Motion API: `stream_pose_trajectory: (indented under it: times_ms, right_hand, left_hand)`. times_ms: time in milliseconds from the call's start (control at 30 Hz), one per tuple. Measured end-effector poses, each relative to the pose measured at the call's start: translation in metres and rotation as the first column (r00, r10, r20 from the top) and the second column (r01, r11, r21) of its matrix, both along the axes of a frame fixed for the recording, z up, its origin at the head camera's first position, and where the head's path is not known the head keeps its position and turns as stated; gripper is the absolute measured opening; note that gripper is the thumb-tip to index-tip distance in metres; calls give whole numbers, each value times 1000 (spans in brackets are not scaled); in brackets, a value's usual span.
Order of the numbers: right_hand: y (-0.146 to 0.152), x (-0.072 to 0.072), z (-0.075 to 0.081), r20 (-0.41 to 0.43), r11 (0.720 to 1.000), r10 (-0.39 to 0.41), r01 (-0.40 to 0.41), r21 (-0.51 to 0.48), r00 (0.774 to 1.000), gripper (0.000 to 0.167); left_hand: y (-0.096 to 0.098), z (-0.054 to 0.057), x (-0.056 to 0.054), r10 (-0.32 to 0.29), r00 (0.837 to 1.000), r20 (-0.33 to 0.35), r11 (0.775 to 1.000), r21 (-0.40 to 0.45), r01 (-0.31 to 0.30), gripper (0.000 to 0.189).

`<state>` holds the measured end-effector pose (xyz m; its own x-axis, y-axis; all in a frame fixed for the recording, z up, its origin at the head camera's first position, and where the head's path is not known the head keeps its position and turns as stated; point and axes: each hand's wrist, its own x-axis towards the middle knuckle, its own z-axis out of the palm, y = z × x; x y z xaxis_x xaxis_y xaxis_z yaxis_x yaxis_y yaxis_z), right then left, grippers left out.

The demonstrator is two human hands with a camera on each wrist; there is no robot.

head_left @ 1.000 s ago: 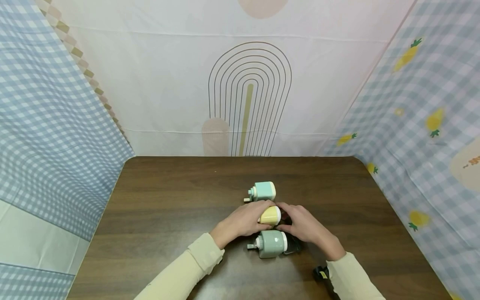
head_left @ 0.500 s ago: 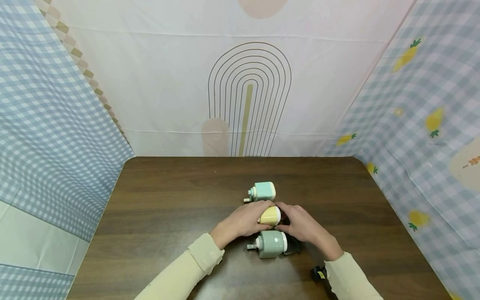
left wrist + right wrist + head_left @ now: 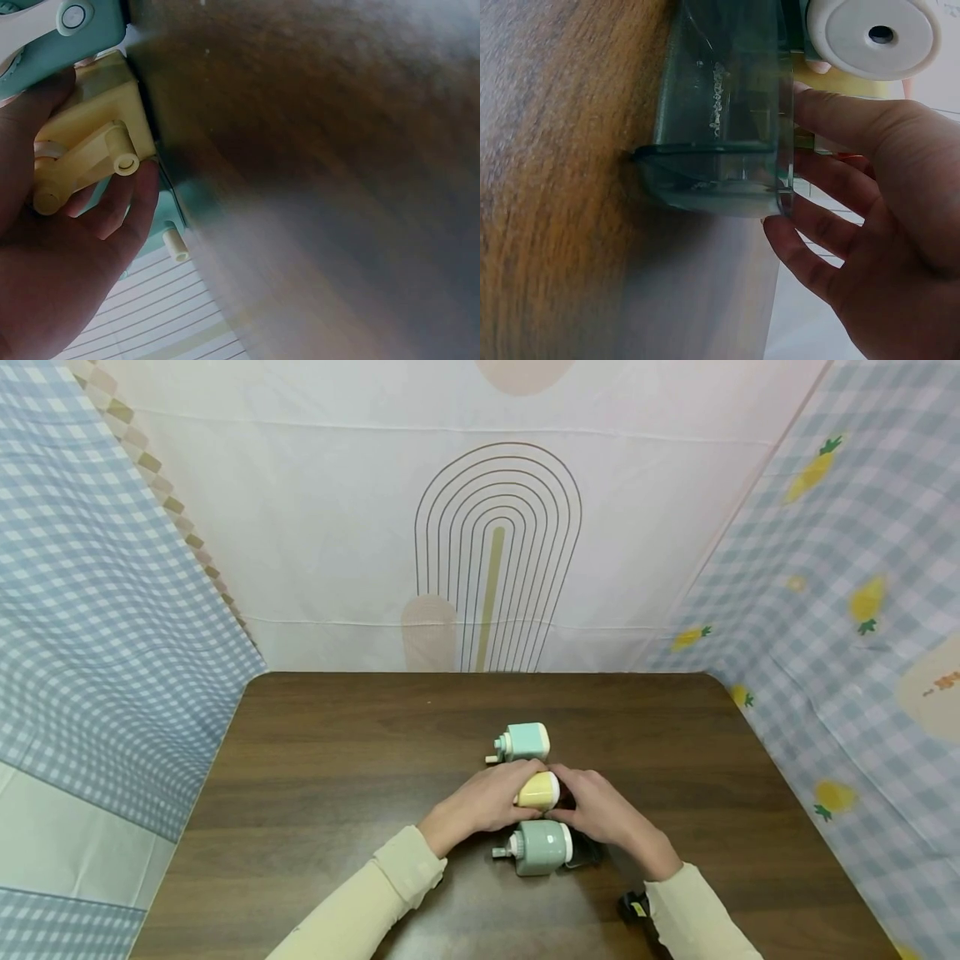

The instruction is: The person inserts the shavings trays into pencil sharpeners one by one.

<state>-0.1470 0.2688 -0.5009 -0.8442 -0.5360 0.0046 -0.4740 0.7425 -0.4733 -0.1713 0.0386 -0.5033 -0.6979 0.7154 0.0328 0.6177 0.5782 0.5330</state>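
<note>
A yellow crank pencil sharpener (image 3: 538, 792) with a white front lies between my two hands. My left hand (image 3: 497, 795) holds its back end, thumb and fingers round the body beside the yellow crank (image 3: 82, 165). At the white front, my right hand (image 3: 603, 806) grips with thumb on the near side and fingers on the far side; what lies between them is partly hidden. Just nearer stands a green pencil sharpener (image 3: 543, 847), its clear dark drawer (image 3: 720, 97) sticking out at the front. Small bits lie in that drawer.
A light-teal pencil sharpener (image 3: 528, 741) stands just beyond the hands, its crank to the left. On the brown wooden table (image 3: 337, 760), a black object (image 3: 633, 907) lies by the right sleeve. Patterned cloths (image 3: 337, 527) hang round the back and sides.
Both hands stay round the yellow pencil sharpener. The right hand and forearm have shifted slightly left; the rest looks nearly the same.
</note>
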Motion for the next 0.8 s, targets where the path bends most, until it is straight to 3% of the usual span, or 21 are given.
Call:
stream_pose_trajectory:
  times_ms: [800]
  right_hand:
    - [-3, 2, -3, -36, 999, -14, 15, 31, 999, 42]
  left_hand:
    - [2, 1, 2, 44, 999, 21, 999, -18, -43, 56]
